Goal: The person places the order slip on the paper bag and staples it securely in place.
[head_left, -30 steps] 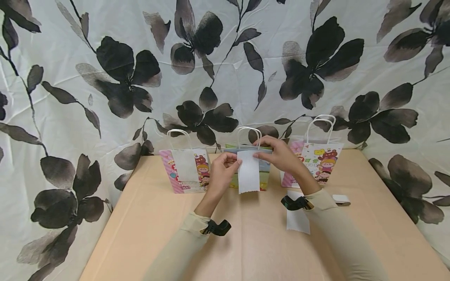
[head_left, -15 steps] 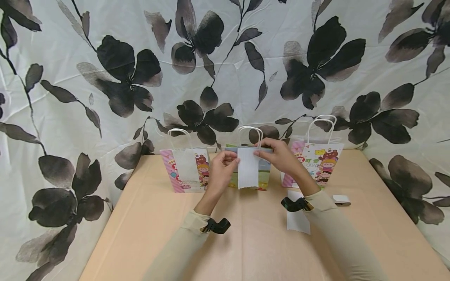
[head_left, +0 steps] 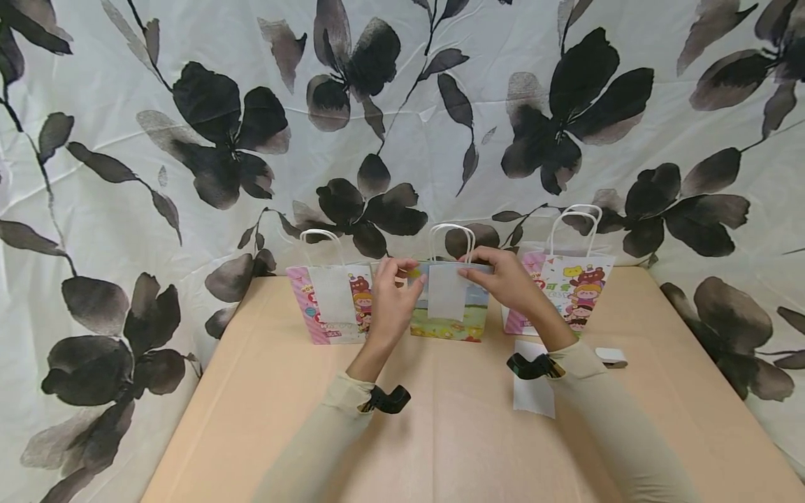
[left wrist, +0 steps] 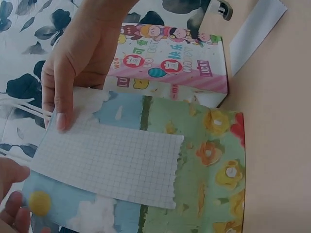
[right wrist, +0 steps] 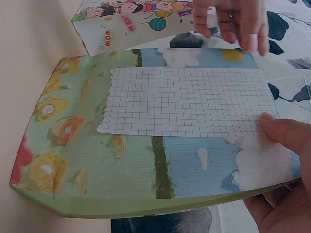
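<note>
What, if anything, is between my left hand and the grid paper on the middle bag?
Nothing visible. Your left hand is just left of the grid paper in the head view, and your right hand pinches its upper right corner.

To the left of your left hand point(head_left: 391, 300), just beside it, a pink-and-white cartoon gift bag point(head_left: 361, 300) stands upright, a white paper sheet point(head_left: 333, 297) covering part of its front. Behind and to the right of your right hand point(head_left: 503, 279) you have a white-handled cartoon gift bag point(head_left: 580, 290). Nearer you than that hand, a white paper strip point(head_left: 533, 395) lies on the light wood-toned tabletop point(head_left: 440, 447); right of its wrist sits a small white object point(head_left: 610, 355), too small to identify. Beyond both hands hangs a white cloth with dark flowers point(head_left: 440, 175).
</note>
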{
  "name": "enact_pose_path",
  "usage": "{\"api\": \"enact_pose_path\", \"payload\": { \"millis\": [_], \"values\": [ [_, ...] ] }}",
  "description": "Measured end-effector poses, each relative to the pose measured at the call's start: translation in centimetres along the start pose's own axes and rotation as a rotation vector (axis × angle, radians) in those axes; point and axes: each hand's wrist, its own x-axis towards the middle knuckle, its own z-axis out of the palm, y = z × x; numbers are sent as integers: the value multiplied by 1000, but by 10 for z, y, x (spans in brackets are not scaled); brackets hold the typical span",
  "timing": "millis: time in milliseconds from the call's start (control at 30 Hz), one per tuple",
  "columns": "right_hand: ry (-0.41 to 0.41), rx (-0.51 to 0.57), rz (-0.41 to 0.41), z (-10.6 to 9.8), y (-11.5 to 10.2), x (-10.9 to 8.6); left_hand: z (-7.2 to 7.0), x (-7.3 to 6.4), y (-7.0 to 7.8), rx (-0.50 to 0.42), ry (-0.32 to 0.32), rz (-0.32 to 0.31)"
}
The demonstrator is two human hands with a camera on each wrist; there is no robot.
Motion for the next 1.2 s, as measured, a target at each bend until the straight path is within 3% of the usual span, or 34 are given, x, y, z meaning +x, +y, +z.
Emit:
{"api": "enact_pose_path", "payload": {
  "millis": [100,233,367,567,1000,1200],
  "values": [
    [-8,2,-5,-1,0,-1,-1,1,4,42,2,63],
    [-14,14,-12,-2,0,-2,-2,3,6,65,-23,74],
    [-24,8,-14,0,0,-3,-3,7,3,69,-84,47],
    [-17,-6,-11,3,0,-6,-3,14,-6,-4,-208,-30],
    [-19,20,29,8,-2,-9,-6,16,-11,-72,-299,-128],
    [11,20,-6,9,-2,-10,-4,19,-10,-81,-338,-117]
  ]
}}
